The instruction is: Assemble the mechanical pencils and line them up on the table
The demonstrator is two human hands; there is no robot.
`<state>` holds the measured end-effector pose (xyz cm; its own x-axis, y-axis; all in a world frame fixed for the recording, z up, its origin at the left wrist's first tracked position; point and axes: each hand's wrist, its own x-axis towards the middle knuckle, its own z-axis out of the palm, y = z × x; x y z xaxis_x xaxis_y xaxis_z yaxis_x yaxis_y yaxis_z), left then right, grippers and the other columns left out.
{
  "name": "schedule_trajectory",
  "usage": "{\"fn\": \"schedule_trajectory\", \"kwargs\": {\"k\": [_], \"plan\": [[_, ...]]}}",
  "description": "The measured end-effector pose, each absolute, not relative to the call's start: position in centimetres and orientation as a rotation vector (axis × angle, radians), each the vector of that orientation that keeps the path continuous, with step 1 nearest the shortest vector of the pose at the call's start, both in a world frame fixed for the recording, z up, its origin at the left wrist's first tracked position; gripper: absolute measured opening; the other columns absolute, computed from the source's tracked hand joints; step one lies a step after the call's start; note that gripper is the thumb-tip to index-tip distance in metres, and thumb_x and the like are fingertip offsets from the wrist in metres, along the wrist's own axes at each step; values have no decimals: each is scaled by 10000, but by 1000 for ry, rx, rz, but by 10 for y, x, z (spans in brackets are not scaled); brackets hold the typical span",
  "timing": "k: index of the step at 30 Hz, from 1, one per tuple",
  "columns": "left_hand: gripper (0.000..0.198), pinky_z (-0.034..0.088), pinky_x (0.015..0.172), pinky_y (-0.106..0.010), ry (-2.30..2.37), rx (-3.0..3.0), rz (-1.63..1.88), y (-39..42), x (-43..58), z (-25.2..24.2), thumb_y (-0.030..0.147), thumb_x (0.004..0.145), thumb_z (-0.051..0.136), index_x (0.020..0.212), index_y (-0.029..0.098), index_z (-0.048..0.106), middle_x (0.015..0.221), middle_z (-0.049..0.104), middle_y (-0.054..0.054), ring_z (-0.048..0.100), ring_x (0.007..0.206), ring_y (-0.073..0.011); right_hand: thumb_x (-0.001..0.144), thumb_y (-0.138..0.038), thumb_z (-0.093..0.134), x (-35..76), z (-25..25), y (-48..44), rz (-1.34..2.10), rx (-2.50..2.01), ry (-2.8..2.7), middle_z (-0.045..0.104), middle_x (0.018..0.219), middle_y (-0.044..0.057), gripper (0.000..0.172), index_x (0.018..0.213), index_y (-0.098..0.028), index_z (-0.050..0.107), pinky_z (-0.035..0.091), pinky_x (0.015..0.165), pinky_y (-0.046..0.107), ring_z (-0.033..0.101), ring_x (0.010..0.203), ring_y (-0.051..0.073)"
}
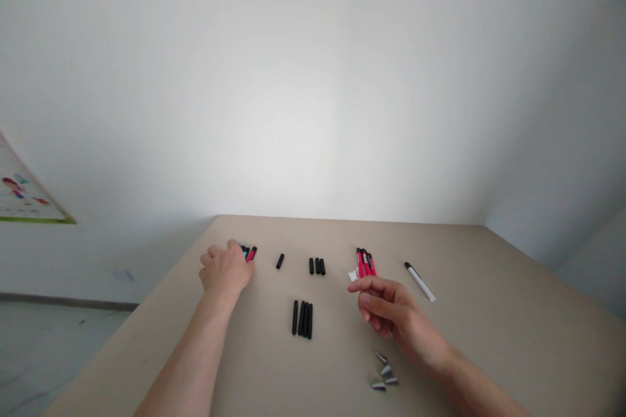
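At the far left of the table, my left hand (pixel 225 268) rests with bent fingers at a small bunch of dark and pink pens (pixel 251 253). Its fingertips are hidden behind the hand, so what lies in its grip does not show clearly. My right hand (pixel 386 307) hovers right of centre, fingers loosely apart and holding nothing. Just beyond it lie several pink pen barrels with black ends (pixel 364 260) and some small white pieces (pixel 352 275). Below it are several grey cone-shaped tips (pixel 386 370).
Between the hands lie several long black tubes (pixel 302 319), three short black tubes (pixel 317 266) and a single short one (pixel 280 261). A white pen with a black end (pixel 419 281) is at the right. The beige table (pixel 440 244) meets a white wall (pixel 313 111).
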<state>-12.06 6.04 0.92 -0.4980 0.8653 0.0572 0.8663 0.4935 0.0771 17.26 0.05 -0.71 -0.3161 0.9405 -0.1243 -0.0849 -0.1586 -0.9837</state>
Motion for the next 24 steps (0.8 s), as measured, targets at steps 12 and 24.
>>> {"fn": "schedule_trajectory", "kwargs": {"k": [12, 24], "plan": [[334, 463, 743, -414, -2744, -1675, -97, 59, -124, 9, 284, 838, 432, 1131, 183, 557, 1081, 562, -210, 533, 1047, -371, 749, -355, 674, 172, -2, -3, 1609, -1052, -1272, 542, 586, -26, 277, 932, -148, 662, 230, 412, 195, 381, 452, 58], [368, 469, 753, -435, -2715, -1669, -135, 57, -119, 8, 288, 832, 426, 1148, 136, 541, 1079, 560, -237, 532, 1051, -374, 750, -356, 676, 171, -3, -2, 1604, -1062, -1290, 537, 585, -30, 277, 935, -150, 663, 235, 420, 200, 381, 455, 60]]}}
